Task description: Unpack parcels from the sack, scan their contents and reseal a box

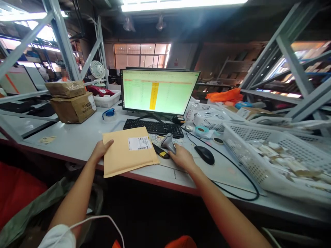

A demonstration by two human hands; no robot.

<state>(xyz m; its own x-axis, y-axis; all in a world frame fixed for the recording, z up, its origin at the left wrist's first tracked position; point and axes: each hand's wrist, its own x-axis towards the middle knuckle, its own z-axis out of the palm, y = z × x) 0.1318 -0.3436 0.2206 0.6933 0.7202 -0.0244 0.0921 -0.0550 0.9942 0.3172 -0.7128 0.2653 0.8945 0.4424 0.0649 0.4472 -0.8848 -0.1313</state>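
Note:
My left hand point(101, 150) grips the left edge of a tan padded envelope point(119, 155), its thumb on top. The envelope lies tilted over the table's front edge, and a white printed label point(140, 143) faces up on it. My right hand point(181, 156) is closed around the handle of a grey barcode scanner point(168, 142), whose head points toward the envelope and keyboard. Under the scanner and beside the envelope rests a black and yellow tool point(161, 152), partly covered. A black computer mouse point(204, 155) sits just right of my right hand.
Behind the envelope stand a black keyboard point(155, 127) and a lit monitor point(160, 93). Cardboard boxes point(74, 108) are stacked at left. At right, a white basket point(248, 165) holds paper scraps. A black cable point(248, 179) loops over the table edge. Another person is at the far left.

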